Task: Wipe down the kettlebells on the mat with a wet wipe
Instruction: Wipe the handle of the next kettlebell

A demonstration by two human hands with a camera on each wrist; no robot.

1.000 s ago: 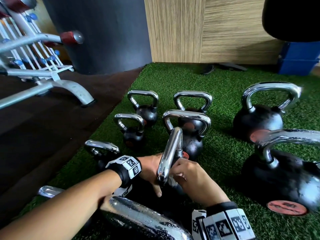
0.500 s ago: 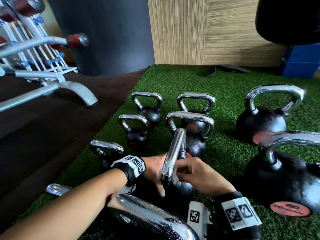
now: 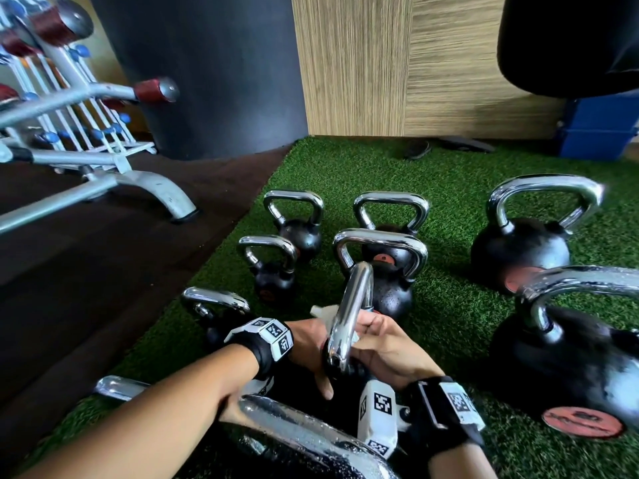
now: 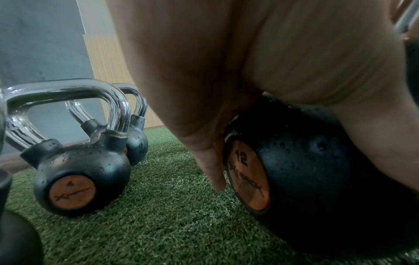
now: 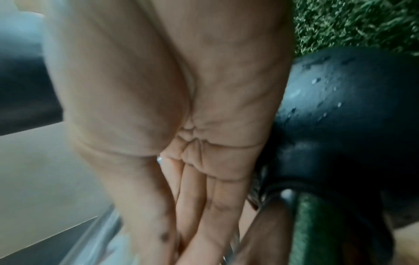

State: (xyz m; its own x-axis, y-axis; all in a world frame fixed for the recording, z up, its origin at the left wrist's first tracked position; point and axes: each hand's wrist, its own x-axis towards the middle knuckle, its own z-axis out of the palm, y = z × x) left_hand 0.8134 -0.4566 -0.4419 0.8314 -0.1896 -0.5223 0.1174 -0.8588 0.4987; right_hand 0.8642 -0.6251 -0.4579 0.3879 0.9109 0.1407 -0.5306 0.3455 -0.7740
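A black 12 kettlebell (image 4: pixel 306 170) stands on the green mat (image 3: pixel 449 305) right in front of me, its chrome handle (image 3: pixel 351 316) edge-on in the head view. My right hand (image 3: pixel 378 340) curls round the handle's upper part with a white wet wipe (image 3: pixel 322 311) pinched against the chrome; a corner of the wipe pokes out to the left. My left hand (image 3: pixel 309 340) rests on the ball from the left, palm on top, and one of its fingers (image 4: pixel 213 170) lies straight down beside the orange end disc. The right wrist view is blurred.
Several more wet kettlebells stand around: small ones (image 3: pixel 276 278) ahead, two big ones (image 3: pixel 518 250) (image 3: pixel 581 361) to the right, and one handle (image 3: pixel 304 440) under my forearms. A grey bench frame (image 3: pixel 103 188) stands on the dark floor to the left.
My right hand has slid up the chrome handle, and the white wipe now shows beside it. The left hand stays on the ball.
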